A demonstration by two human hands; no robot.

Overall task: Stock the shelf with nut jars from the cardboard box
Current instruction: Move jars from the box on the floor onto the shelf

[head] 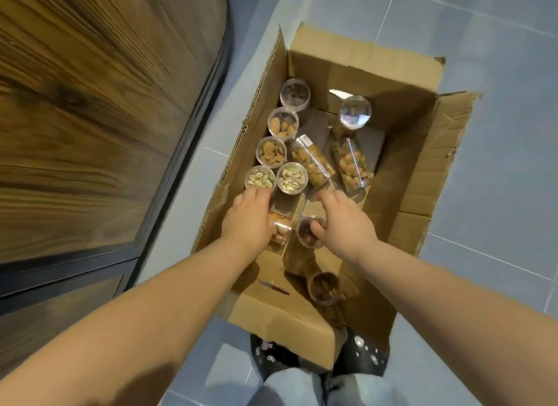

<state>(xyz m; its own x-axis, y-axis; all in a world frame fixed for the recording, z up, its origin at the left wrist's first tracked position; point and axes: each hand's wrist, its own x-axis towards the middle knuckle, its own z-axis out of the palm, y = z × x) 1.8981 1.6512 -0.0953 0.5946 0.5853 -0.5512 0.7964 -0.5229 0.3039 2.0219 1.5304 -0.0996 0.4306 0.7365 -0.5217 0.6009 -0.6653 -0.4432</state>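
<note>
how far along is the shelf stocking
Done: no jar shows on the wooden shelf beside the box. In hand: left hand grips a pale-nut jar, right hand a dark-nut jar, both inside the box. Left: the other jars there, pistachio ones included.

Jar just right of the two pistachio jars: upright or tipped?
Tipped. The jar lies on its side, full length showing, while the pistachio jars stand with only their tops visible.

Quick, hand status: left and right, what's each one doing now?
Left hand: fingers curled down in brown cardboard box; hold cannot be told.
Right hand: closed on clear plastic jar of dark brown nuts.
</note>
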